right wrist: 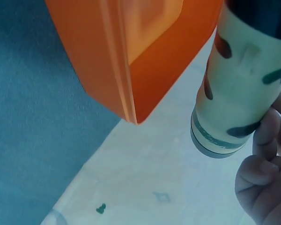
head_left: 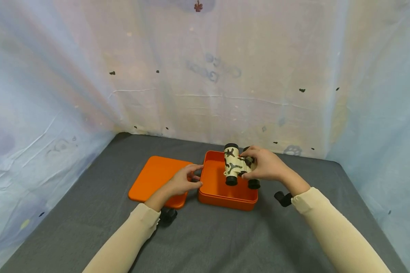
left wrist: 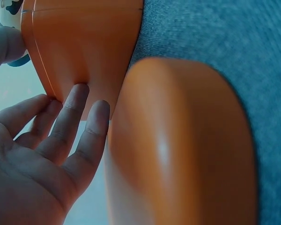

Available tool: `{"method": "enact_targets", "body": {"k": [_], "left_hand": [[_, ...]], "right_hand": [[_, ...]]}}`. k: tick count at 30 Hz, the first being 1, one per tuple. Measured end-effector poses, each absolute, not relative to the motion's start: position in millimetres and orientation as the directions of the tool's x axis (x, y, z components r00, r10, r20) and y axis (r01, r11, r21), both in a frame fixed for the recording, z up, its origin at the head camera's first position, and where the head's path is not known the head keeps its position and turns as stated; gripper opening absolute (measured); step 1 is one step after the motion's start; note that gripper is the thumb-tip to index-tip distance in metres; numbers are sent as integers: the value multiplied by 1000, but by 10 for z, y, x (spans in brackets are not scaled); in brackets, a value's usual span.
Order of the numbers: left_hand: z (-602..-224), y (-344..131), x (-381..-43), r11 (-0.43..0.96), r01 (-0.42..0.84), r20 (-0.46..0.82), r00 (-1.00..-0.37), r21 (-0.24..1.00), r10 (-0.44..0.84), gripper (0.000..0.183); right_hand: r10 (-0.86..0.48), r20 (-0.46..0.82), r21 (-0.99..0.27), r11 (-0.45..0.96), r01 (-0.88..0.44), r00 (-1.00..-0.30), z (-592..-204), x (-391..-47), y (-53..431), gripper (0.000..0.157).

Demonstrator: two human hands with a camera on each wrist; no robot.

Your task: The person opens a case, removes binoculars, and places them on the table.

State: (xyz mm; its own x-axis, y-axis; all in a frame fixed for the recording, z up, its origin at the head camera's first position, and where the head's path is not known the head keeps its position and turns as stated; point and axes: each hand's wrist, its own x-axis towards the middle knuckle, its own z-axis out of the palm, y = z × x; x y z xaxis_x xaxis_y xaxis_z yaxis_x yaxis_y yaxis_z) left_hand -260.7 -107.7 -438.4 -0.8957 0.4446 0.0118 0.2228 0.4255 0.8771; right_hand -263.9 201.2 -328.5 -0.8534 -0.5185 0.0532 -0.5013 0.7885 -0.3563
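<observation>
A pair of camouflage binoculars [head_left: 233, 165], cream with dark patches and black ends, is held by my right hand [head_left: 267, 163] above the right part of an orange box [head_left: 227, 201]. In the right wrist view one barrel of the binoculars [right wrist: 239, 79] hangs beside the box wall [right wrist: 93, 61]. My left hand [head_left: 182, 180] is at the box's left side; in the left wrist view its fingertips [left wrist: 79, 91] touch or nearly touch the outer wall. Under and beside the left hand lies a flat orange lid [head_left: 153, 178], apart from the open box.
A grey cloth [head_left: 225, 242] covers the table. Pale patterned sheets [head_left: 205, 76] hang behind it and at both sides. Black wrist devices [head_left: 283, 198] show at both cuffs.
</observation>
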Motion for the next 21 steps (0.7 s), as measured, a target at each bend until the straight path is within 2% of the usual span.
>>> {"method": "enact_targets", "body": {"k": [21], "left_hand": [[-4357, -1077, -2614, 439, 227, 13, -899, 870, 439, 65]], "right_hand": [[-470, 77, -288, 834, -471, -879, -3133, -2650, 2350, 64]]}}
